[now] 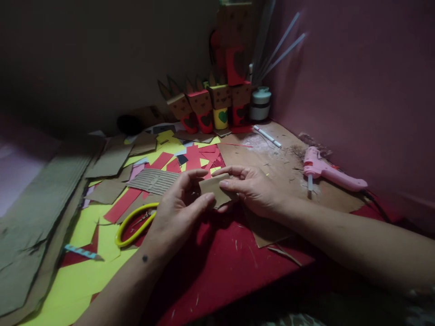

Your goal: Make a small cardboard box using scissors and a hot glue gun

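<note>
Both hands hold a small brown cardboard piece (215, 188) just above a red paper sheet (217, 267). My left hand (176, 213) grips its left end with thumb and fingers closed. My right hand (251, 188) pinches its right side, fingers laid over the top edge. The piece looks folded or bent between the hands.
Yellow-handled scissors (134, 224) lie left of my left hand, a striped pencil (83, 252) further left. A pink glue gun (331, 174) rests at right. Cardboard figures (210, 106), a jar (260, 104), a white pen (268, 136) and paper scraps (176, 158) sit behind. Corrugated sheets (37, 213) lie left.
</note>
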A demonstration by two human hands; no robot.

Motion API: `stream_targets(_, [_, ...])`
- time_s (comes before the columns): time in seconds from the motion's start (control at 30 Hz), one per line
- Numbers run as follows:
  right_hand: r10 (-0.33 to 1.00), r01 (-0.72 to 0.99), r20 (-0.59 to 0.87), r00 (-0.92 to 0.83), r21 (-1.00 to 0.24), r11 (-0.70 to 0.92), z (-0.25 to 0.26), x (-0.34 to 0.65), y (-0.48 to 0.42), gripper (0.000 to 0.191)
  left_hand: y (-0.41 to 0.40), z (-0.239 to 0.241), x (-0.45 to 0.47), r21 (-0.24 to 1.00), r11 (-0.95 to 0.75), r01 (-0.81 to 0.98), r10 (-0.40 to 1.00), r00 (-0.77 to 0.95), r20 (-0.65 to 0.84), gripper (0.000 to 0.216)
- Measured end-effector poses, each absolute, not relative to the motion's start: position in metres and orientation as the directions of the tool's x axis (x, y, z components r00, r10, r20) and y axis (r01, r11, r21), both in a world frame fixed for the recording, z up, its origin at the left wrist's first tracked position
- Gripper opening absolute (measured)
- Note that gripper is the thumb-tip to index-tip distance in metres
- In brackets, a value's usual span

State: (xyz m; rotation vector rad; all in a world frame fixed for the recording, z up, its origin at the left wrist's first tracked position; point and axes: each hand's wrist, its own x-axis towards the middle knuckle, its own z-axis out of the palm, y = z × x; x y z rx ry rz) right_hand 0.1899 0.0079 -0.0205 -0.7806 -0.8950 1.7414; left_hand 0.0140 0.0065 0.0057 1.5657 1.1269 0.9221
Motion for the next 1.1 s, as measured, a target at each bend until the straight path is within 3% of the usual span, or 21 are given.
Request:
stream_targets(0.13, [0.956, -0.468, -0.090, -0.279, -0.857, -0.217, -0.0192, 0.1887, 0.0065, 0.028, 0.0087, 0.0046, 0.0133, 0.960, -0.030, 0.277, 0.952, 0.302, -0.058, 0.019])
stream_targets(0.23, [0.951, -0.436, -0.113, -0.289, -0.868, -0.236, -0.0181, 0.1897, 0.0061, 0.034, 0.0077, 0.0042, 0.0126, 0.962, -0.037, 0.269, 0.954, 0.296, -0.046, 0.016])
stream_targets(0.37, [0.939, -0.312, -0.127, -0.320, -0.921, -0.231, -0.0194, 0.1938, 0.0082, 0.023, 0.0039, 0.0062, 0.0128, 0.947, -0.077, 0.312, 0.952, 0.304, -0.023, 0.017])
stream_targets(0.47, [0.948, -0.235, -0.144, -0.284, -0.948, -0.215, -0.0212, 0.1950, 0.0099, 0.029, 0.0023, 0.0082, 0.0141, 0.929, -0.103, 0.357, 0.954, 0.300, -0.010, 0.018])
stream_targets(0.77, [0.960, -0.292, -0.137, -0.244, -0.934, -0.207, -0.0248, 0.1888, 0.0093, 0.027, 0.0046, 0.0065, 0.0183, 0.930, -0.042, 0.366, 0.965, 0.255, -0.056, 0.028])
stream_targets(0.97, [0.864, -0.374, -0.175, -0.473, -0.848, -0.376, -0.0246, 0.1919, 0.0110, 0.024, 0.0064, 0.0047, 0.0179, 0.951, -0.013, 0.310, 0.973, 0.221, -0.059, 0.038])
stream_targets(1.1, [0.872, -0.379, -0.169, -0.460, -0.851, -0.365, -0.0246, 0.1909, 0.0112, 0.023, 0.0064, 0.0032, 0.0180, 0.961, 0.025, 0.275, 0.968, 0.235, -0.092, 0.033])
